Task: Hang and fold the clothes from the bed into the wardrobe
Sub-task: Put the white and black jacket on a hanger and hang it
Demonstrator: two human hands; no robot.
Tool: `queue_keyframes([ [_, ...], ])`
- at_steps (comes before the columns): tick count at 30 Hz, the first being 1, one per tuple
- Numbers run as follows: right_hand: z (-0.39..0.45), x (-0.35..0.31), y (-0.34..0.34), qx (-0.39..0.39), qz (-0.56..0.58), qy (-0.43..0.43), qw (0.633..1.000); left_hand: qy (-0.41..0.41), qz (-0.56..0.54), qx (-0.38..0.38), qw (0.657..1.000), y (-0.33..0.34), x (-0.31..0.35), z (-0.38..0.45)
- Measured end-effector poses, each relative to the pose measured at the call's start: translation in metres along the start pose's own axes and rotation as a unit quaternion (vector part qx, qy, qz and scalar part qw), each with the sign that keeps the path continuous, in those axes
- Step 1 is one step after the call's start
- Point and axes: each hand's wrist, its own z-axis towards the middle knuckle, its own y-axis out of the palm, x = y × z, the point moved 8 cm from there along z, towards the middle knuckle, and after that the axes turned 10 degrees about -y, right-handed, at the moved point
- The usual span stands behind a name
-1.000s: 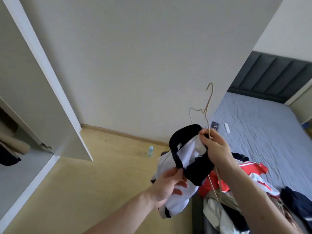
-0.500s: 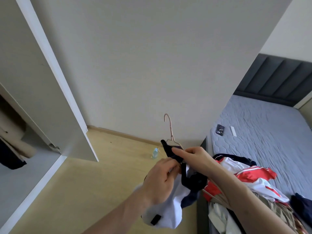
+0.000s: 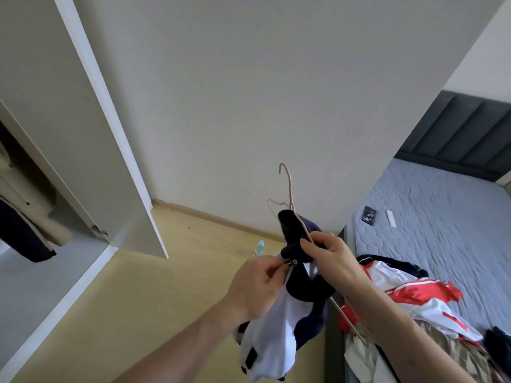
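White-and-navy jacket [image 3: 276, 327] on wire hanger [image 3: 290, 194] — left hand [image 3: 257, 286] fingers pinching zipper pull [image 3: 291, 263], right hand [image 3: 331, 258] gripping collar and hanger

Person, seen from a head-worn camera: two arms and two hands only. Left forearm [image 3: 177, 346]: bare from the lower frame edge to the wrist, with no sleeve, cuff or band on the visible stretch. Left hand [image 3: 255, 286]: bare, ungloved, no ring or strap showing; knuckles and back of the hand face the camera. Right forearm [image 3: 395, 322]: bare likewise, sleeveless along all that shows, wrist unadorned. Right hand [image 3: 329, 254]: bare, ungloved; fingernails [image 3: 304, 241] short and plain, without coloured polish. Upper arms, shoulders and torso lie outside the frame, so whatever clothing is worn there cannot be told.
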Motion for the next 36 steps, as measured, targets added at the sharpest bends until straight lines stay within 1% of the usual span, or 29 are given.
queue_keyframes([
  [2,-0.002,-0.005,-0.007,0.029,-0.073,-0.012,0.997,0.047,0.061,0.04,0.996,-0.005,0.009,0.001],
  [3,-0.004,-0.011,-0.012,0.052,-0.127,-0.026,0.99,0.068,0.083,0.052,0.993,-0.005,0.016,0.0],
  [5,-0.007,-0.028,-0.022,0.108,-0.249,-0.062,0.96,0.093,0.097,0.06,0.989,-0.004,0.028,-0.001],
  [6,-0.008,-0.035,-0.025,0.129,-0.278,-0.077,0.949,0.094,0.099,0.06,0.989,-0.002,0.032,0.0],
  [7,-0.009,-0.04,-0.027,0.134,-0.267,-0.083,0.951,0.084,0.088,0.047,0.991,0.0,0.035,0.003],
  [8,-0.008,-0.042,-0.026,0.126,-0.215,-0.083,0.965,0.059,0.053,0.018,0.997,0.003,0.034,0.005],
  [9,-0.006,-0.041,-0.024,0.106,-0.144,-0.075,0.981,0.025,-0.006,-0.022,0.999,0.006,0.031,0.008],
  [11,-0.004,-0.037,-0.022,0.075,-0.052,-0.069,0.993,-0.035,-0.101,-0.08,0.991,0.008,0.026,0.013],
  [13,-0.007,-0.039,-0.02,0.057,-0.006,-0.081,0.995,-0.048,-0.112,-0.079,0.989,0.001,0.025,0.017],
  [15,-0.011,-0.039,-0.018,0.056,0.034,-0.101,0.993,-0.031,-0.09,-0.061,0.994,-0.009,0.028,0.021],
  [16,-0.014,-0.039,-0.018,0.068,0.051,-0.108,0.99,-0.013,-0.071,-0.056,0.996,-0.012,0.032,0.022],
  [19,-0.016,-0.034,-0.021,0.13,0.121,-0.11,0.978,0.08,0.04,-0.03,0.996,-0.013,0.05,0.02],
  [20,-0.015,-0.033,-0.022,0.146,0.134,-0.11,0.974,0.099,0.058,-0.016,0.993,-0.014,0.055,0.019],
  [23,-0.015,-0.033,-0.027,0.178,0.107,-0.12,0.971,0.131,0.039,0.038,0.99,-0.029,0.065,0.017],
  [25,-0.017,-0.04,-0.027,0.175,0.082,-0.146,0.97,0.131,0.031,0.055,0.989,-0.04,0.065,0.019],
  [27,-0.02,-0.047,-0.02,0.15,0.083,-0.173,0.97,0.098,0.022,0.029,0.995,-0.037,0.065,0.025],
  [29,-0.023,-0.054,-0.011,0.123,0.139,-0.179,0.966,0.059,-0.016,-0.021,0.998,-0.028,0.057,0.029],
  [30,-0.026,-0.058,-0.011,0.126,0.181,-0.173,0.96,0.032,-0.015,-0.039,0.999,-0.024,0.045,0.031],
  [32,-0.028,-0.068,-0.031,0.168,0.259,-0.169,0.936,-0.037,0.029,-0.059,0.997,-0.024,0.003,0.031],
  [33,-0.029,-0.076,-0.048,0.185,0.272,-0.177,0.928,-0.084,0.045,-0.066,0.993,-0.027,-0.027,0.026],
  [34,-0.027,-0.087,-0.064,0.185,0.268,-0.189,0.926,-0.13,0.046,-0.067,0.988,-0.03,-0.053,0.018],
  [36,-0.021,-0.104,-0.085,0.153,0.239,-0.194,0.939,-0.167,0.037,-0.052,0.984,-0.037,-0.08,0.005],
])
